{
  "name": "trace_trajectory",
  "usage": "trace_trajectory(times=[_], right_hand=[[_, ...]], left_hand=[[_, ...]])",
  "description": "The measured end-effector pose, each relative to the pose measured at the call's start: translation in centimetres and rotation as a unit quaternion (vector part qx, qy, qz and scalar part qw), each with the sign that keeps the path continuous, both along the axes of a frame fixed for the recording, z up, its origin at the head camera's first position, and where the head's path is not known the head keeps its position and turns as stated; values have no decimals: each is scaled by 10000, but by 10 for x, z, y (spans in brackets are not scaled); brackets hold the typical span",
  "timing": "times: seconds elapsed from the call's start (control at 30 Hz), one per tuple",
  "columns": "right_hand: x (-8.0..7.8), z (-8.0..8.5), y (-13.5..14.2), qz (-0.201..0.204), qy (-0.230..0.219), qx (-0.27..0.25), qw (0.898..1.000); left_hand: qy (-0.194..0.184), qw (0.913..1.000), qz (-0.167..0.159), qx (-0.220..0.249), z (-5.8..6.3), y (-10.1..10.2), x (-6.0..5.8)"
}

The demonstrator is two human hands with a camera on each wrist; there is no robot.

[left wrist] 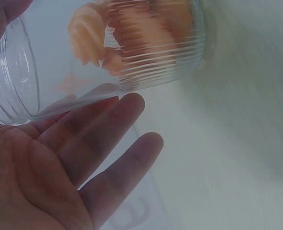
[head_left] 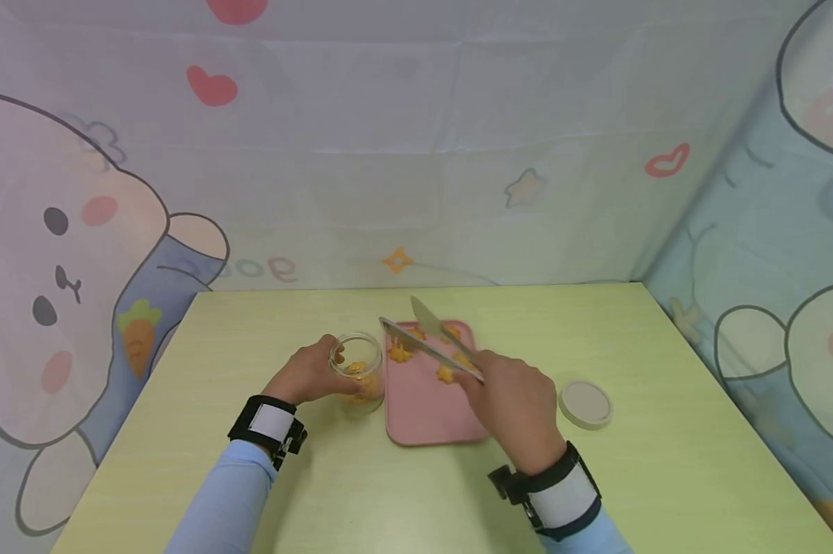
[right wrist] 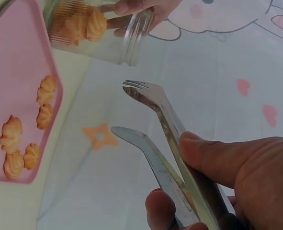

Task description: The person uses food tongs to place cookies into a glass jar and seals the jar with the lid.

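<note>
My left hand [head_left: 316, 372] grips a clear glass jar [head_left: 356, 355] by its side, left of a pink tray [head_left: 433, 415]. Several golden, ridged cookies [right wrist: 86, 23] lie inside the jar, whose mouth is uncovered. In my right hand [head_left: 516, 400] are metal tongs [head_left: 433, 350], held between thumb and fingers. Their tips stand apart with nothing between them, near the jar's mouth in the right wrist view. More cookies [right wrist: 12, 134] lie on the tray, below the tongs in the head view.
A round, pale lid [head_left: 586, 405] lies on the light yellow table [head_left: 666, 462], right of my right hand. Behind the table hangs a printed cloth [head_left: 389, 154] with cartoon figures, and another side of it stands at the right.
</note>
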State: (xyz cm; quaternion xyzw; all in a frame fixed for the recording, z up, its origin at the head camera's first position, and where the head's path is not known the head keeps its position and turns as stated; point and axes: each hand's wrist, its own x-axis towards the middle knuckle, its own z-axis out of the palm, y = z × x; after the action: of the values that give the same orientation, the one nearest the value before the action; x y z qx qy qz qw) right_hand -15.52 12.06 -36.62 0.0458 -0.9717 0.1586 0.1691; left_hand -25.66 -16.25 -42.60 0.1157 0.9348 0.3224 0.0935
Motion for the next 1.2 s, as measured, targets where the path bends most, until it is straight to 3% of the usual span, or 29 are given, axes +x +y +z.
trace_trajectory(times=[0.2,0.53,1.2], right_hand=[[2,-13,12,-123,-32,26,9999],[6,-38,27,-387,-452,22,9982],[3,-61,31,-516,-624,182,9965]], left_hand=[[-46,10000,13,70,0,0,0],[-41,10000,18,16,1,2,2],[-70,9999,16,74,1,0,2]])
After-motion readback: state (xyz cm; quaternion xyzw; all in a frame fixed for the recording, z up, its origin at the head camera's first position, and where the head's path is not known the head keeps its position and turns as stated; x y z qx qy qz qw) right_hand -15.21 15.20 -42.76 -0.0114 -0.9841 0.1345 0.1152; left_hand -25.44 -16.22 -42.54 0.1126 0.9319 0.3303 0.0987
